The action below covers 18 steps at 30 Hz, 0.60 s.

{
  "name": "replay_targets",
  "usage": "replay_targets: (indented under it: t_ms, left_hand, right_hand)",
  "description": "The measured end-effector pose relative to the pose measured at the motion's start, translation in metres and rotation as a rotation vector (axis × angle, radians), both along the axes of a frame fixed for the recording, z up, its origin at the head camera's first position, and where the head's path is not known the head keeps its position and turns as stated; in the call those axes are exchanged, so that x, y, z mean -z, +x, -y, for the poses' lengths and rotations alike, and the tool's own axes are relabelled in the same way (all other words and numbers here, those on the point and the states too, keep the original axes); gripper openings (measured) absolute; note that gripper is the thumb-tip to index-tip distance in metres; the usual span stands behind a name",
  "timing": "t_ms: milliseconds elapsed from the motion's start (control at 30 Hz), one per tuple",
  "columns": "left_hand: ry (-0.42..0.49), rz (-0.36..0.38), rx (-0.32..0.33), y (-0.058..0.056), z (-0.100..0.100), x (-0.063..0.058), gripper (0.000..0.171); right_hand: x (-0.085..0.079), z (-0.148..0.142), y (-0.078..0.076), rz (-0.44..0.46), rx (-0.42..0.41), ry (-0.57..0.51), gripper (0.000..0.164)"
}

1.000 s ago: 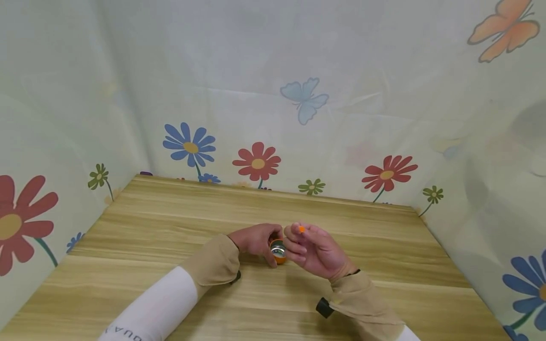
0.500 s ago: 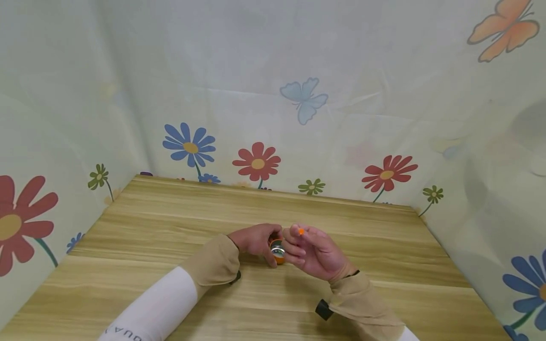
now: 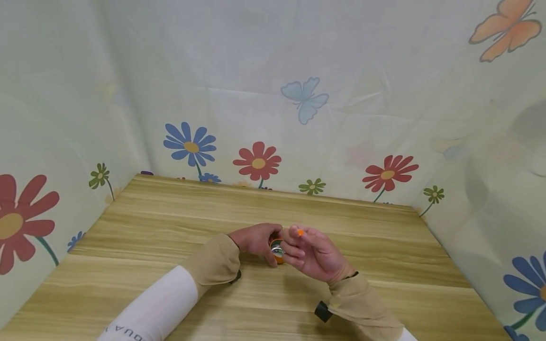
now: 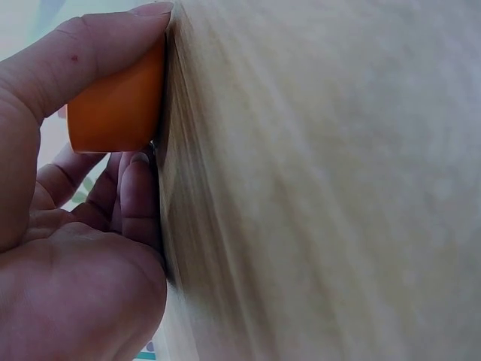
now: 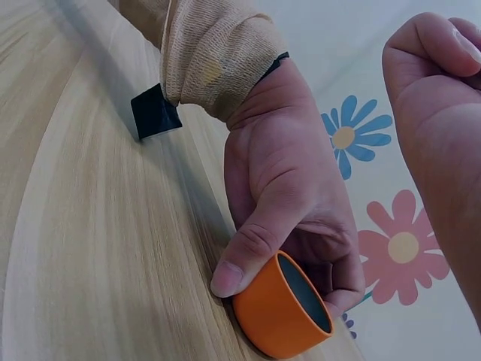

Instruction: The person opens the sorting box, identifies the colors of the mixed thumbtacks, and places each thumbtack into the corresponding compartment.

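My left hand (image 3: 256, 239) grips a short orange round cup (image 3: 279, 260) that stands on the wooden table. Inside it something silvery shows in the head view, partly covered by the fingers of my right hand. In the right wrist view, the left thumb lies along the near side of the orange cup (image 5: 278, 320), whose interior looks dark, and fingers curl behind it. Just right of and above the cup, my right hand (image 3: 320, 255) pinches a small bright orange piece (image 3: 300, 232) between thumb and forefinger. Most of that piece is hidden; its kind cannot be made out.
The wood-grain table (image 3: 179, 208) runs back to a white cloth wall (image 3: 239, 71) printed with flowers and butterflies. Similar cloth stands at the left and right. A black wrist camera (image 3: 323, 311) juts from the right sleeve, close over the table.
My right hand has drifted slightly left and down with the small orange piece, covering a little more of the cup. The left hand and the cup have stayed put.
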<state>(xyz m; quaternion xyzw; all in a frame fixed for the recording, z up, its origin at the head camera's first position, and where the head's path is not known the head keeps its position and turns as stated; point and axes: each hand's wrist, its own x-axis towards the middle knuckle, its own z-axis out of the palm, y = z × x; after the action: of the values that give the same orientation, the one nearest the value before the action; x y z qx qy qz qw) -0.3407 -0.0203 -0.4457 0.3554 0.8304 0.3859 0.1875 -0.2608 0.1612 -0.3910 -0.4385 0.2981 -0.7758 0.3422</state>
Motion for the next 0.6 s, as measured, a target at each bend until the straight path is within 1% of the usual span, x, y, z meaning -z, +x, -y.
replay_targets:
  t_ms: [167,400,600]
  left_hand:
    - [0.004,-0.002,0.004,0.0002,0.0008,-0.0001,0.052]
    - [0.002,0.021,-0.007,0.0031,0.0017,-0.0046,0.052]
    - [0.021,0.024,0.002,0.0027,0.0011,-0.0027,0.052]
  right_hand:
    - [-0.0009,0.0006,0.0011,-0.002,0.002,0.006,0.018]
    - [-0.0009,0.0012,0.0016,0.018,0.012,0.027,0.019]
    - [-0.0006,0.0003,0.0015,0.030,0.028,0.037,0.021]
